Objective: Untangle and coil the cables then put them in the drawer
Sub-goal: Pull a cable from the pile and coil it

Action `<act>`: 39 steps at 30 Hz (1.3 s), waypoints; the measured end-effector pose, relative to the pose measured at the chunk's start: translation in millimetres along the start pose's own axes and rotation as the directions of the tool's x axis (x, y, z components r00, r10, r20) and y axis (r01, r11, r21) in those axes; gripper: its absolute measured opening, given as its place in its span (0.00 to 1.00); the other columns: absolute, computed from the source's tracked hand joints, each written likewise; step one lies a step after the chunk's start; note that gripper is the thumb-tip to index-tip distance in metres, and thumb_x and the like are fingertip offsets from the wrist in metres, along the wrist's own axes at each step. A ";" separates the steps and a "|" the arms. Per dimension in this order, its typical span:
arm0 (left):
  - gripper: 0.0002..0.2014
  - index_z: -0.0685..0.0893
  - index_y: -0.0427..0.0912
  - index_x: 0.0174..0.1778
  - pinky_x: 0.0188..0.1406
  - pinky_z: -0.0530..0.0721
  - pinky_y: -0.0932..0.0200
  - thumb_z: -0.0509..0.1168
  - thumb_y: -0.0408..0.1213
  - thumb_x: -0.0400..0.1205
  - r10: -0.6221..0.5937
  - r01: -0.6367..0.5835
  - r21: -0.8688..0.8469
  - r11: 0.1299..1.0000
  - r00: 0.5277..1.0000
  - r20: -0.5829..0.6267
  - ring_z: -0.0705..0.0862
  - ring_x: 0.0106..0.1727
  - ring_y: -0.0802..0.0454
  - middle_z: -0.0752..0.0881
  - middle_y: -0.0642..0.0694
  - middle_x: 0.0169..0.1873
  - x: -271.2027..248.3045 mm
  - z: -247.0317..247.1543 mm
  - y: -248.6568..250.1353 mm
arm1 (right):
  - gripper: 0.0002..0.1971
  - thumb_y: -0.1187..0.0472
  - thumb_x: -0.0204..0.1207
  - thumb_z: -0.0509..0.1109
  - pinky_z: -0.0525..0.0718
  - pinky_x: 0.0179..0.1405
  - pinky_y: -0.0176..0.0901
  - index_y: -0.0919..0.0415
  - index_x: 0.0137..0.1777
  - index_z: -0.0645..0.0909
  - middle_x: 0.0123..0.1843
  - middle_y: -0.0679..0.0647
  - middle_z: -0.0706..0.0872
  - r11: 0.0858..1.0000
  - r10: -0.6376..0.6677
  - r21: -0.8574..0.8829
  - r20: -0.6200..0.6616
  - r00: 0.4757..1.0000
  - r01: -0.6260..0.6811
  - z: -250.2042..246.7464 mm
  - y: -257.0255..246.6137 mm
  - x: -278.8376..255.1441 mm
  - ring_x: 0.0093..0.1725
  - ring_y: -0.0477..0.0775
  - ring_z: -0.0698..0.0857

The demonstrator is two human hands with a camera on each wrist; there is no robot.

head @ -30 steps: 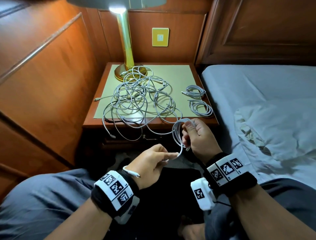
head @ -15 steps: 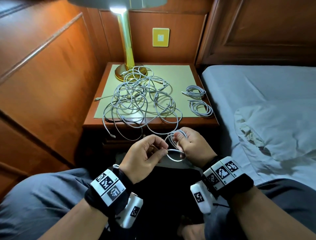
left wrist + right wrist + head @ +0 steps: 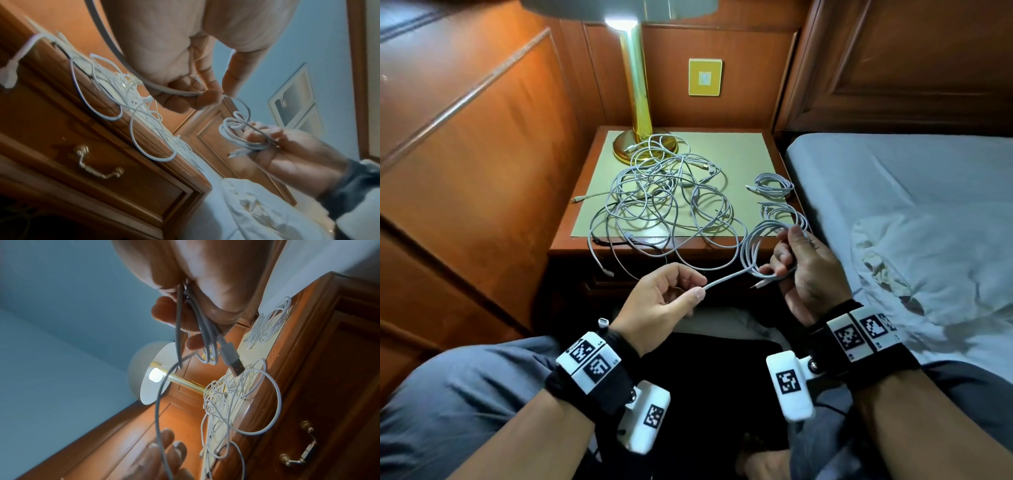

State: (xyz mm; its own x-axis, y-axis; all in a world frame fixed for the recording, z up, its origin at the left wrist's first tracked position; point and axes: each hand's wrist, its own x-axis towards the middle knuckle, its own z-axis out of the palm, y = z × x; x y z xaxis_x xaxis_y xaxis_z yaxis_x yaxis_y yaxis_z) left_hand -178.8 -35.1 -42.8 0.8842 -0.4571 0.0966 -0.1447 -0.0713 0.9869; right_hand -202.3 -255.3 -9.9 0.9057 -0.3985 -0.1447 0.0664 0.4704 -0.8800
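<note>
Two coils (image 3: 774, 185): finished, parked at the right edge of the table (image 3: 750, 147), clear of the tangle (image 3: 661, 205) at frame centre
Right hand (image 3: 804, 270): grip closed round a part-wound coil (image 3: 753, 250), keeping the loops together
Left hand (image 3: 664, 301): pinches the free strand, feeding it taut
Drawer (image 3: 115, 164): shut
Writing: none readable; wristbands carry only square markers

The tangled cables (image 3: 664, 209) lie on the worktop (image 3: 739, 150), before the lamp (image 3: 635, 102). Two coiled cables (image 3: 777, 198) lie to their right. The bed (image 3: 911, 178) stands right of the worktop.
</note>
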 end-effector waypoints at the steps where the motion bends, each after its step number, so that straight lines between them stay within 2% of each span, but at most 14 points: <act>1: 0.03 0.87 0.39 0.49 0.36 0.82 0.63 0.72 0.31 0.81 0.003 -0.003 -0.004 1.000 1.000 -0.023 0.82 0.33 0.53 0.86 0.52 0.36 1.9 -2.7 -0.7 | 0.13 0.56 0.90 0.56 0.80 0.33 0.45 0.61 0.46 0.74 0.25 0.50 0.69 1.000 0.009 0.027 0.003 1.000 -0.010 -0.9 -3.1 -0.4 0.22 0.47 0.68; 5: 0.03 0.87 0.45 0.47 0.36 0.79 0.64 0.73 0.33 0.81 0.028 -0.019 0.117 0.993 0.997 -0.076 0.80 0.33 0.55 0.84 0.55 0.34 7.6 -13.2 -9.4 | 0.13 0.54 0.88 0.60 0.79 0.33 0.44 0.60 0.44 0.77 0.23 0.48 0.64 0.996 0.041 0.081 0.038 0.998 -0.044 -0.9 -10.6 -4.6 0.19 0.44 0.64; 9: 0.07 0.86 0.48 0.43 0.35 0.73 0.71 0.73 0.30 0.80 0.081 -0.051 0.460 0.886 0.996 -0.045 0.76 0.30 0.62 0.80 0.57 0.32 5.4 -9.5 -20.6 | 0.15 0.47 0.78 0.67 0.72 0.25 0.39 0.59 0.40 0.76 0.20 0.45 0.62 0.988 0.081 0.128 0.080 0.993 -0.091 2.4 -17.3 -10.1 0.17 0.43 0.61; 12: 0.08 0.85 0.51 0.42 0.41 0.79 0.64 0.74 0.33 0.80 0.055 -0.038 0.547 0.836 0.998 -0.014 0.81 0.37 0.60 0.83 0.54 0.35 5.0 -7.4 -27.2 | 0.20 0.39 0.74 0.66 0.65 0.21 0.38 0.59 0.40 0.74 0.21 0.45 0.63 0.987 0.129 0.082 0.070 0.989 -0.134 4.8 -18.0 -13.4 0.18 0.44 0.60; 14: 0.08 0.87 0.49 0.44 0.49 0.85 0.60 0.74 0.30 0.80 -0.035 0.031 0.434 0.900 0.999 0.001 0.86 0.43 0.57 0.88 0.51 0.40 3.8 -1.9 -24.8 | 0.21 0.38 0.74 0.63 0.62 0.21 0.39 0.58 0.39 0.72 0.20 0.46 0.62 0.988 0.143 0.056 0.082 0.986 -0.147 7.0 -16.2 -15.0 0.18 0.45 0.59; 16: 0.09 0.86 0.40 0.51 0.53 0.87 0.60 0.72 0.23 0.80 -0.162 0.161 0.035 0.986 0.986 0.035 0.90 0.50 0.51 0.91 0.42 0.46 2.4 3.4 -16.3 | 0.21 0.39 0.78 0.62 0.60 0.21 0.40 0.57 0.38 0.70 0.19 0.46 0.61 0.988 0.151 0.029 0.101 0.983 -0.154 8.8 -14.2 -16.1 0.17 0.46 0.58; 18: 0.13 0.84 0.33 0.57 0.54 0.87 0.58 0.72 0.24 0.77 -0.235 0.255 -0.378 0.890 0.967 0.097 0.90 0.53 0.46 0.90 0.35 0.51 2.1 2.5 -7.0 | 0.21 0.40 0.83 0.59 0.60 0.20 0.40 0.56 0.37 0.69 0.19 0.47 0.60 0.987 0.159 0.015 0.107 0.982 -0.161 8.8 -12.9 -16.0 0.16 0.47 0.58; 19: 0.16 0.83 0.33 0.59 0.54 0.87 0.58 0.72 0.27 0.75 -0.225 0.252 -0.421 0.872 0.968 0.114 0.90 0.53 0.46 0.90 0.35 0.52 3.3 -0.7 -5.8 | 0.21 0.41 0.84 0.58 0.59 0.20 0.40 0.56 0.37 0.69 0.19 0.47 0.60 0.986 0.163 0.010 0.104 0.981 -0.164 8.3 -13.0 -15.7 0.16 0.47 0.58; 23: 0.19 0.84 0.39 0.61 0.58 0.86 0.59 0.75 0.32 0.74 -0.159 0.166 -0.020 0.986 0.967 0.197 0.90 0.56 0.50 0.90 0.40 0.54 1.3 -4.5 -10.2 | 0.24 0.39 0.85 0.55 0.55 0.24 0.43 0.56 0.35 0.70 0.18 0.47 0.60 0.982 0.188 0.000 0.099 0.977 -0.189 7.7 -13.5 -15.0 0.16 0.47 0.57; 27: 0.20 0.84 0.44 0.63 0.66 0.84 0.57 0.77 0.36 0.75 -0.114 0.104 0.056 0.993 0.972 0.205 0.88 0.61 0.53 0.89 0.46 0.56 -4.3 5.7 -14.8 | 0.24 0.40 0.83 0.57 0.60 0.22 0.41 0.59 0.36 0.71 0.19 0.49 0.60 0.983 0.183 -0.029 0.161 0.970 -0.180 9.5 -8.5 -16.8 0.16 0.48 0.58; 30: 0.16 0.86 0.46 0.61 0.65 0.83 0.61 0.77 0.36 0.78 0.024 -0.071 0.286 0.956 0.986 0.165 0.87 0.59 0.61 0.90 0.55 0.54 -2.8 4.9 -12.9 | 0.20 0.43 0.81 0.61 0.68 0.24 0.43 0.61 0.39 0.71 0.21 0.50 0.61 0.992 0.122 -0.068 0.197 0.973 -0.110 8.3 -2.0 -15.9 0.18 0.49 0.61; 34: 0.17 0.86 0.44 0.64 0.66 0.82 0.60 0.76 0.34 0.79 0.236 -0.242 0.468 0.850 0.969 0.071 0.85 0.61 0.63 0.88 0.54 0.57 -0.5 -2.3 -20.6 | 0.18 0.49 0.88 0.58 0.75 0.30 0.47 0.60 0.39 0.73 0.24 0.51 0.65 0.999 -0.001 -0.038 0.109 0.994 0.005 3.0 -1.4 -7.3 0.23 0.53 0.65; 36: 0.22 0.84 0.44 0.70 0.70 0.79 0.63 0.76 0.34 0.79 0.258 -0.240 0.490 0.838 0.966 0.032 0.83 0.66 0.62 0.86 0.53 0.62 2.3 -6.7 -22.6 | 0.17 0.51 0.88 0.58 0.78 0.35 0.49 0.59 0.40 0.73 0.25 0.51 0.69 0.998 -0.060 0.007 0.052 0.997 0.060 -2.0 -4.7 -0.9 0.23 0.51 0.68; 39: 0.26 0.81 0.46 0.74 0.72 0.74 0.70 0.76 0.37 0.80 0.204 -0.166 0.502 0.849 0.979 -0.020 0.80 0.70 0.63 0.84 0.54 0.67 5.1 -13.9 -20.9 | 0.16 0.51 0.88 0.59 0.75 0.48 0.58 0.61 0.41 0.74 0.27 0.51 0.73 0.995 -0.092 0.037 0.036 0.995 0.091 -10.5 -7.4 6.5 0.27 0.51 0.73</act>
State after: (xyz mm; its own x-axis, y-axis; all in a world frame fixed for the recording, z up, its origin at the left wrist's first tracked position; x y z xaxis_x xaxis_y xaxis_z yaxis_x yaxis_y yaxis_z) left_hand -165.1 -23.6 -61.1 0.8449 -0.4442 0.2980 -0.4928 -0.4297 0.7566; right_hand -201.3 -269.6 -9.1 0.9101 -0.4118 -0.0464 0.1642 0.4611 -0.8720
